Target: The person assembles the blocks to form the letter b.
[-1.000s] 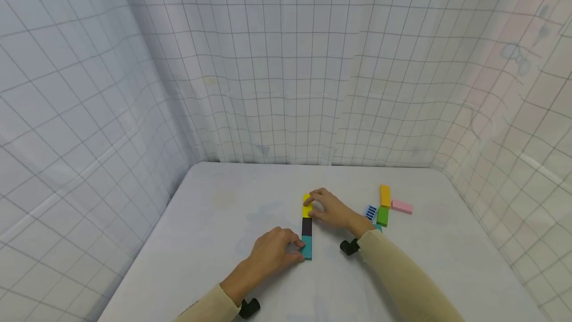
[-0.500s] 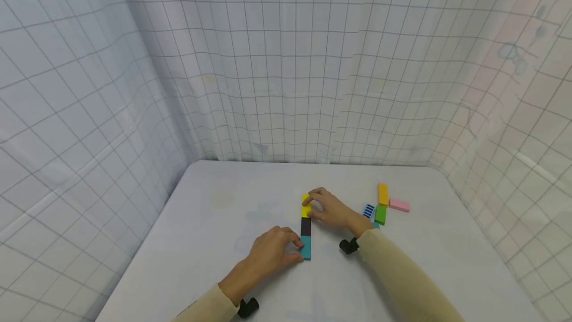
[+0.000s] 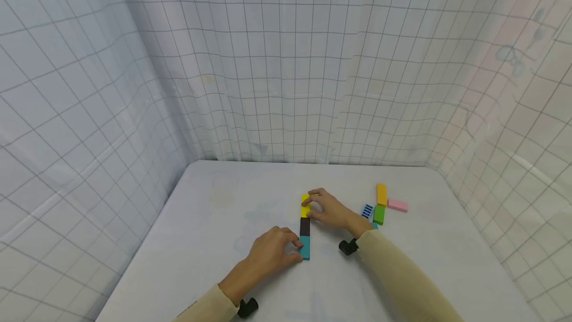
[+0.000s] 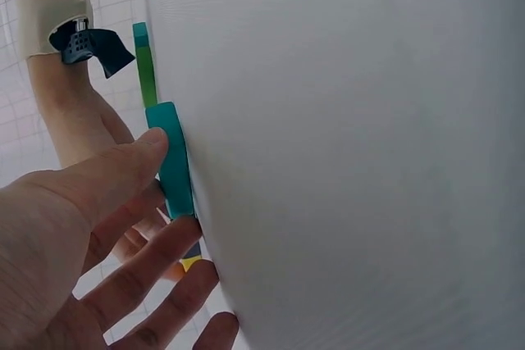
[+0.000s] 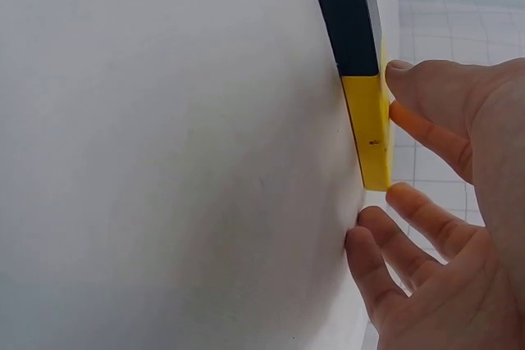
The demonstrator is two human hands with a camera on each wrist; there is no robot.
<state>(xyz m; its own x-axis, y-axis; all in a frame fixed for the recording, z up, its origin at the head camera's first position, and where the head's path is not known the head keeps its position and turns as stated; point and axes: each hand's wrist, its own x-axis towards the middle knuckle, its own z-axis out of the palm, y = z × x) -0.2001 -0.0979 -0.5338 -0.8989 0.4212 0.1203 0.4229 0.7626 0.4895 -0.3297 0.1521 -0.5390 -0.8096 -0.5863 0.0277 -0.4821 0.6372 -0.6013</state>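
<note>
A row of three flat blocks runs away from the person in the head view: teal (image 3: 305, 248) nearest, black (image 3: 305, 227) in the middle, yellow (image 3: 305, 210) farthest. My left hand (image 3: 273, 252) holds the teal block between thumb and fingers; in the left wrist view the thumb lies on the teal block (image 4: 174, 161) near one end. With thumb and fingertips my right hand (image 3: 329, 209) holds the yellow block. The right wrist view shows the yellow block (image 5: 367, 133) end to end with the black block (image 5: 346, 14), the other fingers spread beside it.
Right of the row lie an orange block (image 3: 381, 195), a pink block (image 3: 397, 205), a green block (image 3: 379, 215), a blue block with dark bars (image 3: 367, 211) and a teal piece (image 3: 374, 225), partly behind the right wrist. White gridded curtains (image 3: 286, 63) surround the white table (image 3: 214, 227).
The head view has shifted slightly. Both hands keep their places on the row, and the blocks stay where they were.
</note>
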